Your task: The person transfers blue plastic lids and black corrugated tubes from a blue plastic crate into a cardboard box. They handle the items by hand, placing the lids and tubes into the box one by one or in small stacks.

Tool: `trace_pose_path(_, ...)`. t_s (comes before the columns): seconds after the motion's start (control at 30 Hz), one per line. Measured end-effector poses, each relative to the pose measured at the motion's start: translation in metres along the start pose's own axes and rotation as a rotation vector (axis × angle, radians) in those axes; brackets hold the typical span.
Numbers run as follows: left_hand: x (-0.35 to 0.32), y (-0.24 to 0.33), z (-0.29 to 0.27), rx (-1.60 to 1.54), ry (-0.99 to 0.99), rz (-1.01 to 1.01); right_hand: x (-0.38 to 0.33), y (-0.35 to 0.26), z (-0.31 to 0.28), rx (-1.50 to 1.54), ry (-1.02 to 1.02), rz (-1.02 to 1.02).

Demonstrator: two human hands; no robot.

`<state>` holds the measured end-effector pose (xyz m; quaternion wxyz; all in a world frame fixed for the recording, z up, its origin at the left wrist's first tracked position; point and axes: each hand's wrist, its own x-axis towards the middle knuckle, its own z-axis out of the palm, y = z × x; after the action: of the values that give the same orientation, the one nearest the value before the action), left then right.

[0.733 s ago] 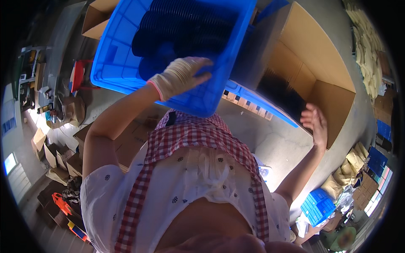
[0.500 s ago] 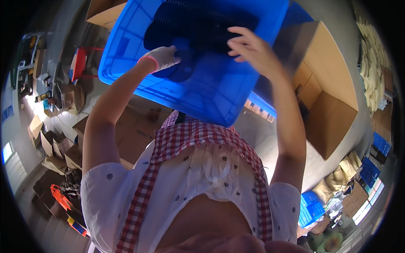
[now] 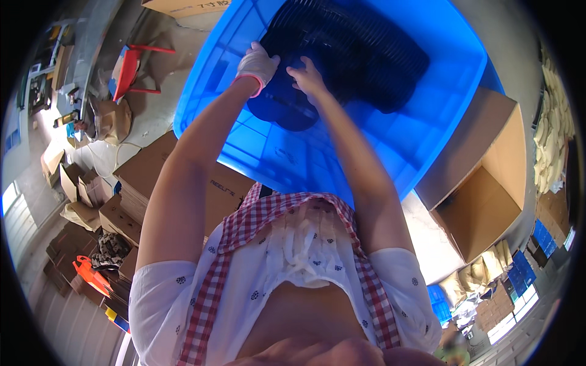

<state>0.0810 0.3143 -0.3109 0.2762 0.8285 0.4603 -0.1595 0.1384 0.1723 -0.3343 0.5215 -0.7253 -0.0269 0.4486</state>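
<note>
A big blue plastic bin (image 3: 427,122) fills the upper middle of the view, and both my arms reach down into it. Inside lies a black round ribbed part (image 3: 366,55) with a dark smooth disc (image 3: 278,110) at its near edge. My left hand (image 3: 259,64), in a white glove with a pink cuff, grips the near-left rim of the black part. My bare right hand (image 3: 308,76) is right beside it, with fingers curled on the same part just above the disc. My checked apron and white shirt fill the lower part of the view.
An open brown cardboard box (image 3: 482,207) stands right of the bin. Flat cartons (image 3: 152,177) are stacked on the left, with more boxes behind them. A red frame (image 3: 131,70) sits at upper left, an orange tool (image 3: 91,274) at lower left, and blue crates (image 3: 436,299) at lower right.
My right hand swung in from the cardboard box on the right to the bin. Both hands went from the bin's outside down onto the black part inside, and the bin now looks closer.
</note>
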Motion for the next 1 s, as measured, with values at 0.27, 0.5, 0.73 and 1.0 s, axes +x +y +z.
trace_pose_path(0.27,-0.003,-0.010,0.002,-0.097,0.014,0.077,0.029,0.003,0.028,-0.380,0.258,-0.298)
trace_pose_path(0.5,0.016,-0.015,0.003,-0.324,-0.204,0.019,0.040,0.032,0.026,0.134,0.294,-0.059)
trace_pose_path(0.73,0.052,-0.037,0.025,-0.754,-0.314,-0.075,0.034,0.042,0.012,0.439,0.114,0.177)
trace_pose_path(1.0,0.023,-0.017,0.009,-0.735,-0.340,0.029,0.070,0.071,0.021,0.591,0.093,0.371)
